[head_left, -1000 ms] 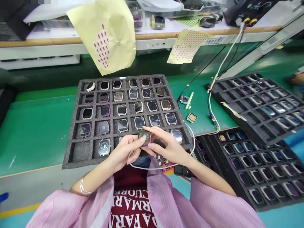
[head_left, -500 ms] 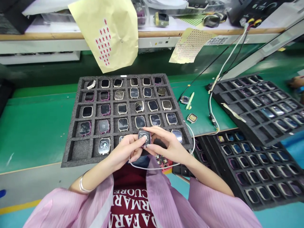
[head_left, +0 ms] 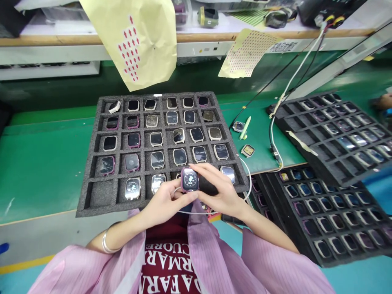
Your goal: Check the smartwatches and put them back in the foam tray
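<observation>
A purple-framed watch (head_left: 190,179) with a lit dial is held between both hands, over the near edge of the dark foam tray (head_left: 101,207). My left hand (head_left: 167,202) grips it from the left and below, the thumb at its lower edge. My right hand (head_left: 219,190) pinches it from the right, with fingers at its top and bottom corners. A white cable (head_left: 250,179) loops from the tray's right side beneath the hands to the left fingers. Square watches fill most compartments; the bottom-left one (head_left: 102,194) holds none.
Right of the tray lie a loose watch (head_left: 248,151) and a green tool (head_left: 245,128). More watch trays (head_left: 332,173) stand at the right, near a blurred hand (head_left: 386,101) of another person. Yellow sheets (head_left: 153,49) hang from the shelf edge (head_left: 199,37) ahead.
The held watch has turned more face-up and moved slightly right. My left thumb has left its screen for its lower edge. The view has shifted slightly.
</observation>
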Action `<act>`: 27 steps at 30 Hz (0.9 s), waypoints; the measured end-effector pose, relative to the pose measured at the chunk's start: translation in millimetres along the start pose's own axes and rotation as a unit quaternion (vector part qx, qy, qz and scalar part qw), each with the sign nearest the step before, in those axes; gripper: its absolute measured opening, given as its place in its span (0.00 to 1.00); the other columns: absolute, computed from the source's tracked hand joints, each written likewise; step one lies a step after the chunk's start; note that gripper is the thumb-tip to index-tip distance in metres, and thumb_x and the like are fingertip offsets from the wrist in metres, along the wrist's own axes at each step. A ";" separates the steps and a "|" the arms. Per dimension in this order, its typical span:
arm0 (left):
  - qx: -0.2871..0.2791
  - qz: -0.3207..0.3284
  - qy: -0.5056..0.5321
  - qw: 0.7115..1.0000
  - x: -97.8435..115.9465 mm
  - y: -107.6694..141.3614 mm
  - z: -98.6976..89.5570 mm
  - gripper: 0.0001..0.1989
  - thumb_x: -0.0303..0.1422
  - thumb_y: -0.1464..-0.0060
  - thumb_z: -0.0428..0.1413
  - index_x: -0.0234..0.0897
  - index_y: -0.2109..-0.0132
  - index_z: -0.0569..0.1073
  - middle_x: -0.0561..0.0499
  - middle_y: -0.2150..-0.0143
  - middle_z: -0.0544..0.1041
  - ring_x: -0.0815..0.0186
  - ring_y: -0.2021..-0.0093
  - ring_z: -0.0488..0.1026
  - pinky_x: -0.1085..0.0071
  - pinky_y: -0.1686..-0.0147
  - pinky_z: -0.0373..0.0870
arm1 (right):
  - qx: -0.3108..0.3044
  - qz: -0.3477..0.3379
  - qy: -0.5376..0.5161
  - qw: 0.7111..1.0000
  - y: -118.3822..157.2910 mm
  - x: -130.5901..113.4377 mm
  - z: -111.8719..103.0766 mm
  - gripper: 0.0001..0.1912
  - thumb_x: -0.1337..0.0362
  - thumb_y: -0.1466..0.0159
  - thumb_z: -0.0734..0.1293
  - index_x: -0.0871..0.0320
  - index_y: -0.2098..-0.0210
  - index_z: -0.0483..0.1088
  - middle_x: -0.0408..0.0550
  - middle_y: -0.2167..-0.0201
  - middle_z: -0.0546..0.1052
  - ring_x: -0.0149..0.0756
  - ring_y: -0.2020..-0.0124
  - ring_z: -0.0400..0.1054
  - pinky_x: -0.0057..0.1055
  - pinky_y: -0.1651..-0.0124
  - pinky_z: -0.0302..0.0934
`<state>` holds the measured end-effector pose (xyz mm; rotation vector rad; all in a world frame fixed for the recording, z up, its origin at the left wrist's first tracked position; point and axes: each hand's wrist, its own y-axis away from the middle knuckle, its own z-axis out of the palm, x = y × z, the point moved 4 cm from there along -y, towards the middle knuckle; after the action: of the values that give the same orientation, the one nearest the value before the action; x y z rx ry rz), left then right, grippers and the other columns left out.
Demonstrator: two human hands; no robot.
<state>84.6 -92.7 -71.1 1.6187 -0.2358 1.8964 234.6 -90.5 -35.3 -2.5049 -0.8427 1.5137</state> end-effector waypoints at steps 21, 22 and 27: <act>0.006 0.030 0.001 1.000 5.9 7.4 3.3 0.18 0.43 0.41 0.54 0.31 0.57 0.76 0.45 0.62 0.79 0.60 0.62 0.75 0.67 0.59 0.71 | -0.015 0.020 -0.033 0.999 -5.2 -11.7 0.1 0.21 0.66 0.38 0.70 0.58 0.46 0.68 0.54 0.55 0.73 0.40 0.55 0.70 0.37 0.55 0.69; 0.000 0.027 0.020 0.999 7.5 7.0 4.0 0.17 0.42 0.40 0.54 0.31 0.57 0.76 0.44 0.61 0.79 0.60 0.61 0.75 0.67 0.57 0.71 | -0.011 0.019 -0.030 0.999 -4.6 -11.2 1.4 0.21 0.66 0.38 0.70 0.58 0.46 0.68 0.54 0.55 0.73 0.40 0.55 0.70 0.37 0.55 0.69; -0.011 0.030 0.053 0.998 10.8 6.1 2.8 0.15 0.38 0.40 0.54 0.31 0.55 0.76 0.44 0.61 0.80 0.61 0.61 0.75 0.66 0.53 0.70 | 0.007 0.012 -0.025 1.000 -2.5 -8.1 7.6 0.22 0.67 0.39 0.70 0.57 0.45 0.67 0.53 0.54 0.72 0.40 0.55 0.70 0.38 0.53 0.69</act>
<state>83.0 -95.3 -58.7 1.5074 -0.2640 2.0108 224.3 -94.0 -31.8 -2.4863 -0.8079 1.5897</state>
